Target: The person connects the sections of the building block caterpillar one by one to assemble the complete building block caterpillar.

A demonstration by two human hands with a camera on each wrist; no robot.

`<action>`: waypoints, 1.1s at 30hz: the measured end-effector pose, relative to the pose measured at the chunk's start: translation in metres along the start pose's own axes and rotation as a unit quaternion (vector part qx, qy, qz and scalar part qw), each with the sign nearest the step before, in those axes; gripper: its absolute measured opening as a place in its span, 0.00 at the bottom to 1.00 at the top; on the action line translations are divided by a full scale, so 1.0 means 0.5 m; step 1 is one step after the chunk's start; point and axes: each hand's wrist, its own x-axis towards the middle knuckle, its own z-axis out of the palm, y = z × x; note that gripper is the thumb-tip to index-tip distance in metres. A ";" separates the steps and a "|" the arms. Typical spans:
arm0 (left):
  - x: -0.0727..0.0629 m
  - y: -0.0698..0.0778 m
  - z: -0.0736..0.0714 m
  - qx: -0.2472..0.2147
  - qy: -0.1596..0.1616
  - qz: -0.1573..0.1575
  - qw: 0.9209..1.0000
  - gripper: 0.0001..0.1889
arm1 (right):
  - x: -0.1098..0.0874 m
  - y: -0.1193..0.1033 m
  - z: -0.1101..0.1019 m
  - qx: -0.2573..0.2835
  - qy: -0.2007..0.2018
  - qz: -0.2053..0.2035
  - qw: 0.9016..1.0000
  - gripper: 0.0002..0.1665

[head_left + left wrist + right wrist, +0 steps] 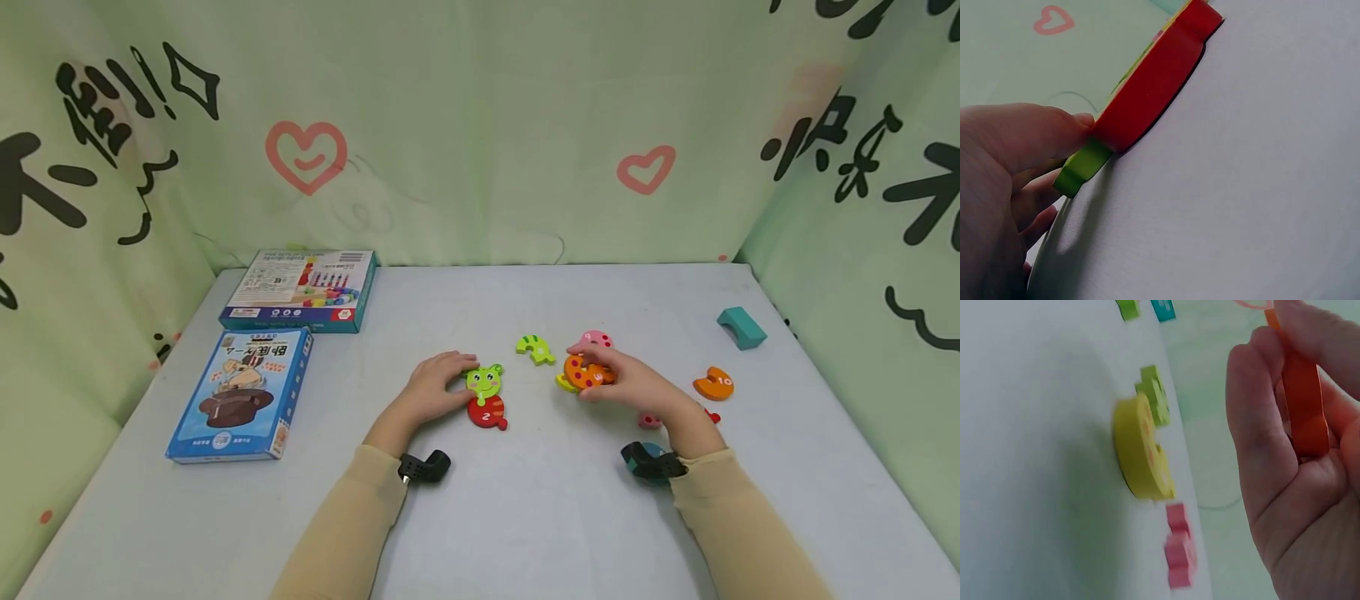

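Note:
My left hand point(435, 387) pinches a green smiling caterpillar-head puzzle piece point(483, 381) between thumb and fingers. Joined below that head is a red piece point(487, 413) marked 2, lying on the table; the left wrist view shows its red side point(1154, 81). To the right, my right hand point(637, 387) holds an orange puzzle piece point(588, 372) with red dots, raised off the table in the right wrist view. Under it lies a yellow piece point(1135, 450), mostly hidden from the head view. A green striped piece point(535, 349) and a pink spotted piece point(597, 338) lie just beyond.
An orange piece point(714, 383) marked 10 and a teal arched block point(742, 327) lie to the right. Partly covered by the right wrist are a pink piece point(649, 421) and a blue one. A blue box point(240, 396) and a game box point(300, 290) lie at left.

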 end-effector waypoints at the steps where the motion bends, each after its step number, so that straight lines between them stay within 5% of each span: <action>1: 0.000 0.000 0.000 0.000 0.000 0.000 1.000 0.24 | 0.004 -0.001 0.009 0.007 -0.007 -0.007 1.000 0.37; 20: 0.005 -0.001 -0.001 0.004 -0.004 0.000 1.000 0.24 | 0.033 -0.021 0.094 0.063 -0.069 -0.043 0.995 0.31; 33: 0.008 -0.008 0.003 0.007 -0.011 -0.007 1.000 0.25 | 0.043 -0.023 0.119 0.120 -0.094 -0.050 0.987 0.16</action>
